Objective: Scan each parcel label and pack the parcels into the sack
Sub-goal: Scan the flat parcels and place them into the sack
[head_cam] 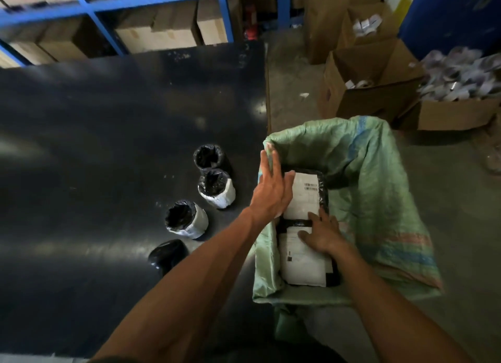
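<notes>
A green woven sack (374, 173) stands open to the right of the black table (108, 135). Inside it lie two flat black parcels with white labels, a far parcel (306, 197) and a near parcel (303, 262). My left hand (271, 189) rests on the far parcel's left edge at the sack's rim, fingers spread. My right hand (322, 235) presses flat on the near parcel's label. On the table stand several small round black-wrapped parcels (217, 189), (187, 219), (211, 156), some with white labels, and one dark parcel (168, 254) beside my left forearm.
Open cardboard boxes (371, 83) holding small white packets stand on the concrete floor behind the sack. A blue shelf rack (113, 7) with brown cartons runs along the back. A blue drum (450, 18) is at top right.
</notes>
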### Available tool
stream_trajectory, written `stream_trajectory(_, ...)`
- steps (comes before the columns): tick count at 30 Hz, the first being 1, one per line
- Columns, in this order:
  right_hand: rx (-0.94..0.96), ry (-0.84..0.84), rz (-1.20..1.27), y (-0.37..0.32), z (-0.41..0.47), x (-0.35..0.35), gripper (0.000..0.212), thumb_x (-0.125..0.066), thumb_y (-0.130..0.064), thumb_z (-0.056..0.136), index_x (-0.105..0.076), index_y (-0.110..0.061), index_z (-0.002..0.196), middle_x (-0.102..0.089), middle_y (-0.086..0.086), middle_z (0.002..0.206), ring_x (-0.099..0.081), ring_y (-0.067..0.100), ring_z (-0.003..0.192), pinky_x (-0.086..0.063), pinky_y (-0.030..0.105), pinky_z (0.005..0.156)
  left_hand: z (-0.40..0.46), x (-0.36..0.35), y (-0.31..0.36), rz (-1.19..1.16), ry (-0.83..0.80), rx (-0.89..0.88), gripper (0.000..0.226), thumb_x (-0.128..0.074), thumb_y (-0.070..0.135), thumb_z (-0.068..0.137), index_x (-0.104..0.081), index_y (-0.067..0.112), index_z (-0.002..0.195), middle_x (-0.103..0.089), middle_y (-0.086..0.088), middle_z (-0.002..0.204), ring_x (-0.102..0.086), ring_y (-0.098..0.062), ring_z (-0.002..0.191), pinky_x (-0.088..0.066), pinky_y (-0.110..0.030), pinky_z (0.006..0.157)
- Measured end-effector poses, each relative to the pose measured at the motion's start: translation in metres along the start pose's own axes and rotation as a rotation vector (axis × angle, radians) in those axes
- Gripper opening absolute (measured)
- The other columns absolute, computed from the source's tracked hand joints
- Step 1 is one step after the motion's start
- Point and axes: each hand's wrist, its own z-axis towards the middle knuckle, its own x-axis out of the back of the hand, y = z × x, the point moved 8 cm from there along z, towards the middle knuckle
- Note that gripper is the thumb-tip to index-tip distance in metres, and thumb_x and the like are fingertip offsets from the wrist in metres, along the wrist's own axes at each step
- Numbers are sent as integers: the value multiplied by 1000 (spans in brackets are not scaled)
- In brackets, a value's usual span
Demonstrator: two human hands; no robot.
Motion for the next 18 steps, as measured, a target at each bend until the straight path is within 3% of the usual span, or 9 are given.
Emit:
stream_trajectory(3, 6, 192, 208, -10, -16, 35, 66, -61, -41, 96, -38, -18, 154, -40, 15, 156, -39, 36, 142, -35, 44, 117, -6, 11, -17, -21, -114, 41, 73, -30, 49, 107, 9, 20, 161, 8, -7, 170, -3, -29, 156, -36, -55, 115)
stream_trajectory(6, 56, 376, 332, -31, -39, 75, 55, -61, -34, 97, -47, -19, 148, -53, 14, 144, -52, 32, 131, -43, 42, 111, -20, 42, -38, 48, -172, -5, 71, -24, 54, 105, -4, 18, 162, -9, -12, 168, -18, -32, 153, -28, -51, 121)
stream_trajectory(8, 121, 516, 331, -55, -60, 100, 45, -60, -31, 98, -55, -20, 141, -59, 11, 136, -57, 29, 126, -45, 39, 106, -27, 69, -58, 101, -145, -29, 76, -21, 60, 102, -14, 13, 161, -23, -16, 163, -32, -36, 146, -34, -52, 116)
stream_trajectory(10, 226, 602, 373, -90, -84, 115, 35, -59, -30, 99, -61, -22, 133, -66, 3, 126, -64, 21, 114, -51, 36, 99, -34, 95, -80, 137, -99, -41, 66, -31, 51, 106, -28, 11, 157, -38, -17, 154, -50, -38, 132, -44, -49, 106)
stream_trajectory(14, 420, 569, 388, -171, -126, 97, 19, -62, -32, 98, -70, -27, 114, -68, -13, 96, -64, -1, 74, -51, 20, 74, -53, 137, -118, 178, -106, -150, 43, -44, 40, 105, -55, 20, 141, -56, -7, 136, -63, -33, 114, -53, -45, 92)
stream_trajectory(16, 498, 394, 321, -210, -133, 59, 19, -64, -38, 96, -71, -29, 111, -72, -15, 94, -65, -4, 72, -55, 24, 75, -62, 145, -139, 229, -196, -215, 38, -48, 38, 104, -62, 23, 135, -56, -5, 139, -61, -29, 118, -53, -43, 95)
stream_trajectory(18, 516, 190, 227, -241, -135, 10, 25, -64, -43, 92, -70, -32, 115, -76, -11, 100, -71, 2, 83, -58, 29, 84, -68, 146, -159, 291, -310, -234, 39, -51, 40, 102, -61, 28, 137, -53, -4, 144, -55, -27, 127, -49, -43, 101)
